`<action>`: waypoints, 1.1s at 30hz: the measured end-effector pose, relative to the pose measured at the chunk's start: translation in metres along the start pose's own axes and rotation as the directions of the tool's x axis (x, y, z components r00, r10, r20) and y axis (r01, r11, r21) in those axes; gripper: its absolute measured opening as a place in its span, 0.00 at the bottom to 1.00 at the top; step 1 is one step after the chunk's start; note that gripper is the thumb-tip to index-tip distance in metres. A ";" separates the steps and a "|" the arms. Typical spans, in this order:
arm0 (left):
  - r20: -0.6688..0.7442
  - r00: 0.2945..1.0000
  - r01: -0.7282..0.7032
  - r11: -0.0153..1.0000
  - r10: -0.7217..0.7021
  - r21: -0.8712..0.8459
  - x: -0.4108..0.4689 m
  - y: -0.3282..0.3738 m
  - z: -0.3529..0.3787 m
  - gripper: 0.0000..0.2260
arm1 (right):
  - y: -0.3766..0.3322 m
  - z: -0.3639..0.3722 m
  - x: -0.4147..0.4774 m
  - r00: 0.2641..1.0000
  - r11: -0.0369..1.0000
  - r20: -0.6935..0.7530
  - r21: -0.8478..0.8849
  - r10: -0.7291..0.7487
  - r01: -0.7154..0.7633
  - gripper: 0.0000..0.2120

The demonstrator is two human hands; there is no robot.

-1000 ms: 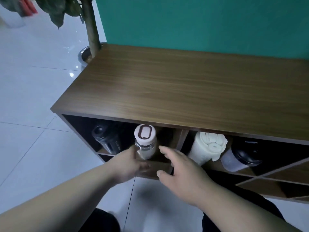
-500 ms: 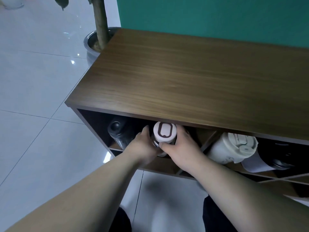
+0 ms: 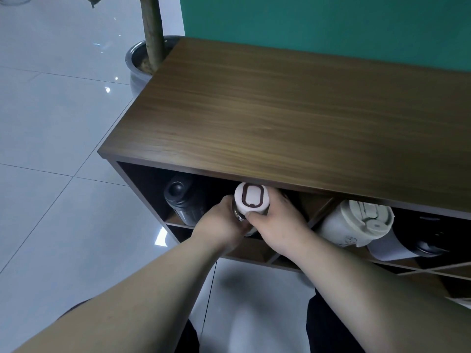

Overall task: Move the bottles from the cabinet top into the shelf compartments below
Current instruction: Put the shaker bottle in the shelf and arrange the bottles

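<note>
A clear bottle with a white lid and brown ring (image 3: 251, 200) lies in the upper shelf compartment, lid toward me. My left hand (image 3: 221, 224) grips its left side and my right hand (image 3: 279, 225) wraps its right side; most of its body is hidden. A black bottle (image 3: 182, 202) lies left of it in the same compartment. A cream tumbler (image 3: 356, 225) and a black-lidded grey cup (image 3: 407, 244) lie in the diagonal compartments to the right. The wooden cabinet top (image 3: 293, 118) carries no bottles.
A potted plant's trunk and metal pot (image 3: 142, 59) stand at the cabinet's far left corner. A teal wall (image 3: 331, 24) backs the cabinet. Glossy white floor tiles (image 3: 51, 149) spread to the left. Lower diagonal shelf dividers (image 3: 433, 270) run at the right.
My right hand closed onto the white-lidded bottle, joining the left. The view shifted closer and more over the cabinet top; the bottle sits a little deeper under the top's edge.
</note>
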State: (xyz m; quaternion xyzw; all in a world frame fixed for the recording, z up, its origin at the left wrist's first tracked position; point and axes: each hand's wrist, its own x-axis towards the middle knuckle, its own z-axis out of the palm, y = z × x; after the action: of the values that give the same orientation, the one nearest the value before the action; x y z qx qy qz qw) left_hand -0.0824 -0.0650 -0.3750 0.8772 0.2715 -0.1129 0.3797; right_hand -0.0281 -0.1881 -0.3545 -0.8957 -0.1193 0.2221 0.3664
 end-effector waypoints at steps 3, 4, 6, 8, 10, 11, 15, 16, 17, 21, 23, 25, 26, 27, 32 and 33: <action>-0.006 1.000 0.005 1.000 -0.005 -0.002 -0.001 0.003 0.000 0.16 | 0.000 -0.001 0.000 1.000 1.000 0.009 -0.001 0.005 -0.005 0.27; -0.008 1.000 0.006 1.000 -0.006 -0.009 -0.001 0.003 0.000 0.16 | 0.000 -0.002 -0.001 1.000 1.000 0.014 -0.002 0.003 -0.003 0.28; 0.002 1.000 0.024 0.999 -0.024 -0.023 -0.004 0.003 -0.001 0.20 | 0.000 -0.004 -0.002 1.000 1.000 0.023 0.002 -0.006 0.006 0.28; 0.023 0.999 0.045 0.999 -0.044 -0.014 -0.008 0.004 -0.004 0.26 | 0.001 -0.007 -0.007 1.000 1.000 0.016 0.000 -0.024 0.024 0.29; 0.062 0.996 0.059 0.998 -0.060 0.026 -0.016 0.001 -0.012 0.30 | 0.003 -0.012 -0.016 0.997 0.996 -0.007 -0.034 -0.078 0.077 0.32; 0.087 0.994 0.060 0.997 -0.063 0.040 -0.022 -0.002 -0.020 0.30 | 0.003 -0.014 -0.023 0.993 0.991 -0.009 -0.074 -0.116 0.115 0.34; 0.128 0.989 0.056 0.992 -0.071 0.113 -0.043 -0.023 -0.056 0.27 | -0.003 -0.020 -0.047 0.959 0.947 0.034 -0.156 -0.280 0.282 0.36; 0.126 0.990 0.046 0.986 -0.067 0.158 -0.047 -0.028 -0.063 0.25 | -0.006 -0.019 -0.051 0.947 0.933 0.038 -0.167 -0.318 0.320 0.35; 0.126 0.990 0.045 0.983 -0.068 0.180 -0.049 -0.032 -0.069 0.23 | -0.010 -0.017 -0.054 0.937 0.919 0.047 -0.180 -0.347 0.350 0.34; 0.126 0.985 0.103 0.986 -0.119 0.128 -0.055 -0.051 -0.090 0.23 | -0.027 0.002 -0.059 0.924 0.922 0.155 -0.115 -0.350 0.369 0.35; 0.113 0.985 0.121 0.989 -0.130 0.084 -0.055 -0.063 -0.097 0.21 | -0.034 0.015 -0.055 0.916 0.920 0.194 -0.106 -0.353 0.377 0.37; 0.098 0.984 0.150 0.989 -0.149 0.002 -0.053 -0.074 -0.100 0.20 | -0.041 0.029 -0.048 0.914 0.925 0.218 -0.095 -0.341 0.368 0.40; 0.088 0.983 0.161 0.987 -0.158 -0.027 -0.051 -0.078 -0.100 0.22 | -0.047 0.036 -0.044 0.921 0.937 0.220 -0.071 -0.320 0.342 0.41; 0.074 0.984 0.165 0.985 -0.162 -0.045 -0.049 -0.081 -0.098 0.24 | -0.051 0.043 -0.040 0.933 0.951 0.210 -0.037 -0.292 0.306 0.42; 0.003 0.992 0.123 0.967 -0.125 -0.224 -0.031 -0.087 -0.093 0.35 | -0.063 0.073 -0.012 0.978 0.983 0.103 0.053 -0.182 0.177 0.43; -0.008 0.993 0.114 0.963 -0.119 -0.244 -0.027 -0.088 -0.092 0.33 | -0.064 0.075 -0.007 0.984 0.985 0.082 0.081 -0.157 0.150 0.42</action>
State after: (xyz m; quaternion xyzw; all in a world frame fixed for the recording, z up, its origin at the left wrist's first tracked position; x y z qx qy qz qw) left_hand -0.1546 0.0412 -0.3545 0.8078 0.3387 -0.0911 0.4738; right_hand -0.0744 -0.1003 -0.3542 -0.8589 -0.1959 0.2368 0.4097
